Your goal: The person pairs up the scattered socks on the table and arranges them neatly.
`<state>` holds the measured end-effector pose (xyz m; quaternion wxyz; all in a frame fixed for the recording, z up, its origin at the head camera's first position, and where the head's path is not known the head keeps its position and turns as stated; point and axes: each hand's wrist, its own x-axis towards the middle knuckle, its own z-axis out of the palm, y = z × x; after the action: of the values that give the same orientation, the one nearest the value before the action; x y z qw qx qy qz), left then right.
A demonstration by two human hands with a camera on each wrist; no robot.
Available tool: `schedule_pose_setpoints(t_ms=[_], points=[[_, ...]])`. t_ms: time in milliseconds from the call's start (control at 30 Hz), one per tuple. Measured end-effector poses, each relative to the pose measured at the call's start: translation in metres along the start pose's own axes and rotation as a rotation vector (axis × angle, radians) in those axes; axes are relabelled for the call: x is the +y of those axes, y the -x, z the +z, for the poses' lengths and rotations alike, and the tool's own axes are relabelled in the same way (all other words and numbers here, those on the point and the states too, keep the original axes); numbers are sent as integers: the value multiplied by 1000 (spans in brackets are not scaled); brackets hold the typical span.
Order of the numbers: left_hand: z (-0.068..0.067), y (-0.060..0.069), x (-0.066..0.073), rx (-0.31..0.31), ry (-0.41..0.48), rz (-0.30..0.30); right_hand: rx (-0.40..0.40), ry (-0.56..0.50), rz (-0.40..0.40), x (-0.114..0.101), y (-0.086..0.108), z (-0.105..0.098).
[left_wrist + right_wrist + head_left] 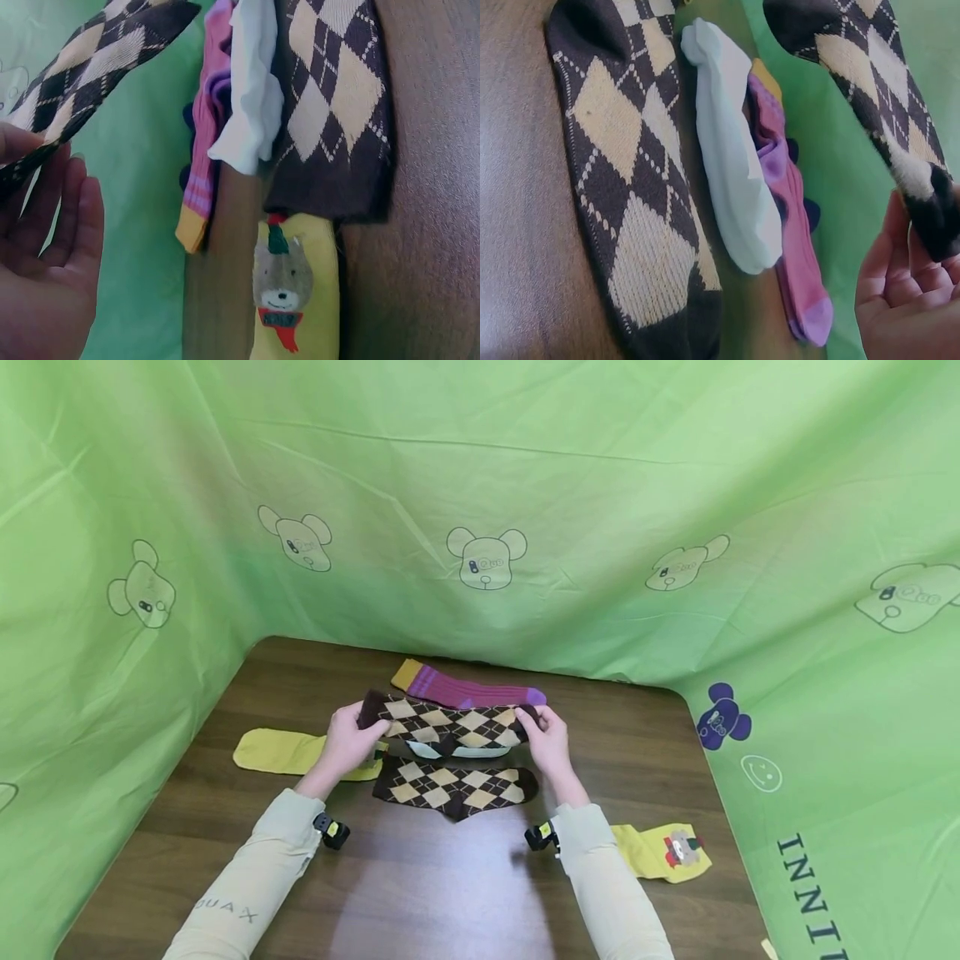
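My left hand [351,739] pinches the cuff end of a brown argyle sock [472,723] with beige diamonds. The toe end is gripped between the thumb and fingers of my right hand [550,743], so the sock is stretched sideways above the table. In the right wrist view its dark heel [799,26] hangs to the side. A matching argyle sock [427,785] lies flat on the table just in front, cuff to the left. Partly hidden behind the held sock is a pale, whitish sock [735,165].
Farther back on the wooden table [600,710] lies a pink-purple sock [487,695] with a mustard cuff. One yellow sock [273,752] is at left, partly under my left forearm; another yellow sock [652,853] with a bear picture is by my right sleeve. Green cloth [570,635] encloses the table.
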<state>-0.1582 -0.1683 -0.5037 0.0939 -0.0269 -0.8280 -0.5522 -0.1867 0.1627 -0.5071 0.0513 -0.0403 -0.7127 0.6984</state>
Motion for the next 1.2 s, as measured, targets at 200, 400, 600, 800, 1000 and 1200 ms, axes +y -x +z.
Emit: schedule_pose_setpoints(t_ms=[200,400,600,800,1000,1200], points=[[-5,-1,-8,-74,24,-36,31,-6,7,16,-4,-2],[-9,-1,-12,-176,29,-138,37,11,-16,18,-3,-6],[-9,-2,-15,-217,-40,-146,37,74,-19,17,1,-10],[-9,-1,-20,-272,-76,-139,38,115,-1,18,6,-16],[-11,1,-27,-381,3,-126,24,165,59,22,12,-25],[-13,1,-28,-487,65,-166,-35,201,120,24,17,-31]])
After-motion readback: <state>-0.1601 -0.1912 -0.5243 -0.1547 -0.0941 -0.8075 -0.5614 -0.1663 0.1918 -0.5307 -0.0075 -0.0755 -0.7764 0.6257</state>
